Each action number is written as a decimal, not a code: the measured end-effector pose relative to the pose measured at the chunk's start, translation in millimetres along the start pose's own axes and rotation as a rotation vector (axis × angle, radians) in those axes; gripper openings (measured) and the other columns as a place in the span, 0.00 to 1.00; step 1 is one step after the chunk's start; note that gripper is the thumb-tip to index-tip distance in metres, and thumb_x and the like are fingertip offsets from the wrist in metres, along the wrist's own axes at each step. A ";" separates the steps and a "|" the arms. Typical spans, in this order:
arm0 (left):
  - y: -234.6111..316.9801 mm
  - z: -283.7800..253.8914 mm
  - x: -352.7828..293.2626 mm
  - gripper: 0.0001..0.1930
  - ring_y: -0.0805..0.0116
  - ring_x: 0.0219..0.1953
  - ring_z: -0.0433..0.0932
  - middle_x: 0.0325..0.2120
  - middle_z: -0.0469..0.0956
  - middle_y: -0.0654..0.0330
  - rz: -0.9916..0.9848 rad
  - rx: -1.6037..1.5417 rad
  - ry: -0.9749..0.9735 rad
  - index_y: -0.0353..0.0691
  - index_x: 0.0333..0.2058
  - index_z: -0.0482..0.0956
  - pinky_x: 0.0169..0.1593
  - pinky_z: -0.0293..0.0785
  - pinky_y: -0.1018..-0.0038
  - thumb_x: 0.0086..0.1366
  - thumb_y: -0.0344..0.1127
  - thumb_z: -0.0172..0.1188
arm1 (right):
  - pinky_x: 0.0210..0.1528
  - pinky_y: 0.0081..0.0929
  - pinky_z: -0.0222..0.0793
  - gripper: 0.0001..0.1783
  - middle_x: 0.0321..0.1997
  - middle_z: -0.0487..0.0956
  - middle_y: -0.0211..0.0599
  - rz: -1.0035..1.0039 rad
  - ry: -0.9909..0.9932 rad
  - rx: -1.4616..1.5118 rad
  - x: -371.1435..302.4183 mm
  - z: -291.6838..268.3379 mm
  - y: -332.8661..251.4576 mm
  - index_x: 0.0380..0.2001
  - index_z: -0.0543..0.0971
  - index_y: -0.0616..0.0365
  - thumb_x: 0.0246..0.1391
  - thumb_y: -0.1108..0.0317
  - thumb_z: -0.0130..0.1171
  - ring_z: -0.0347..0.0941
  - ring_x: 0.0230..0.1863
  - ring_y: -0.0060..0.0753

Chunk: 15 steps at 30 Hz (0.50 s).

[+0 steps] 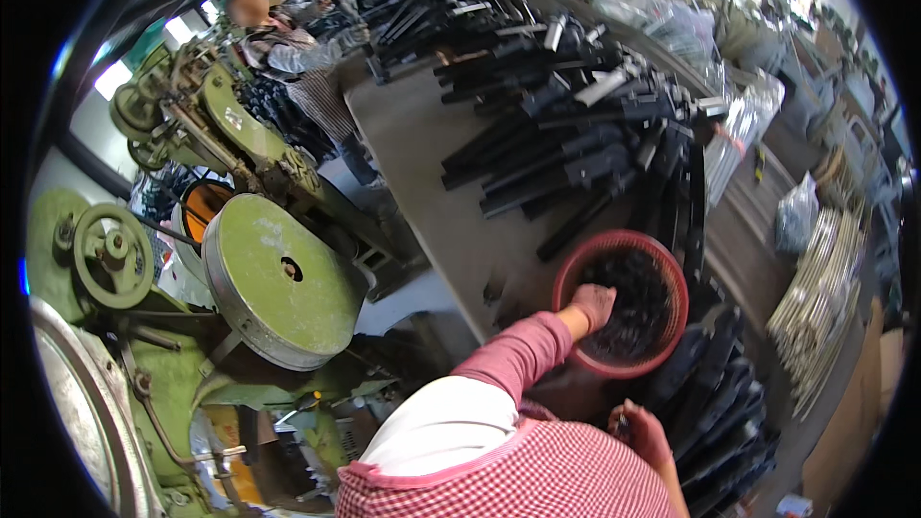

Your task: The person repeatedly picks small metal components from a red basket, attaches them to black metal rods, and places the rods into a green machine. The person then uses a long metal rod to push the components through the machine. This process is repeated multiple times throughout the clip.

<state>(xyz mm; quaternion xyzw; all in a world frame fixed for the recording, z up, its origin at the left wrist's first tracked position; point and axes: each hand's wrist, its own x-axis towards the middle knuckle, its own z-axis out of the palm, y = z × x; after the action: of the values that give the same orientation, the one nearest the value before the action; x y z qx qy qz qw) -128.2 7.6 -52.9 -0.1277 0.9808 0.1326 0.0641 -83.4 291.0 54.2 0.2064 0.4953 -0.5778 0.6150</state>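
Note:
My left hand [595,305] is inside the near-left rim of a round red plastic basket [679,273]. Its fingers look curled down at the small black parts [638,293] that fill the basket; what they grip, if anything, is hidden. Just below the basket, close to my body, my right hand [645,430] is closed with its fingers bent. A small dark piece [623,427] shows between those fingers, too small to name.
Long black metal parts [585,144] lie heaped on the grey table [413,153], with more of them [715,393] near my right arm. A green press machine [288,278] stands left. Bundled rods [820,297] lie right. Another person [297,67] works beyond the machine.

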 end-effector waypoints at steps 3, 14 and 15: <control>1.0 13.6 18.9 0.11 0.55 0.38 0.84 0.36 0.83 0.49 -0.056 -0.003 -0.090 0.40 0.40 0.79 0.40 0.81 0.61 0.63 0.32 0.49 | 0.38 0.30 0.77 0.12 0.34 0.77 0.42 -0.138 0.021 0.066 -13.6 -16.6 -1.6 0.39 0.75 0.65 0.49 0.79 0.55 0.76 0.32 0.39; 17.4 -57.8 -83.5 0.11 0.76 0.37 0.78 0.35 0.82 0.63 0.074 -1.618 -0.169 0.36 0.44 0.81 0.42 0.74 0.76 0.66 0.35 0.60 | 0.29 0.22 0.76 0.09 0.33 0.82 0.33 -0.494 0.028 -0.127 4.4 44.5 -40.5 0.39 0.79 0.58 0.60 0.66 0.62 0.78 0.28 0.24; 19.7 -66.9 -95.4 0.10 0.84 0.37 0.74 0.35 0.79 0.70 0.131 -1.639 -0.263 0.35 0.44 0.80 0.41 0.73 0.80 0.66 0.33 0.61 | 0.29 0.20 0.75 0.08 0.32 0.82 0.32 -0.553 -0.017 -0.117 2.9 55.0 -47.4 0.38 0.79 0.58 0.60 0.65 0.62 0.78 0.28 0.23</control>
<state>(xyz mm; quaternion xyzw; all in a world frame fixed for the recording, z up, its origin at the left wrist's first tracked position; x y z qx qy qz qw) -48.1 29.7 31.1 -0.0600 0.5635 0.8220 0.0569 -106.9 232.4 90.2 0.0226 0.5604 -0.6957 0.4488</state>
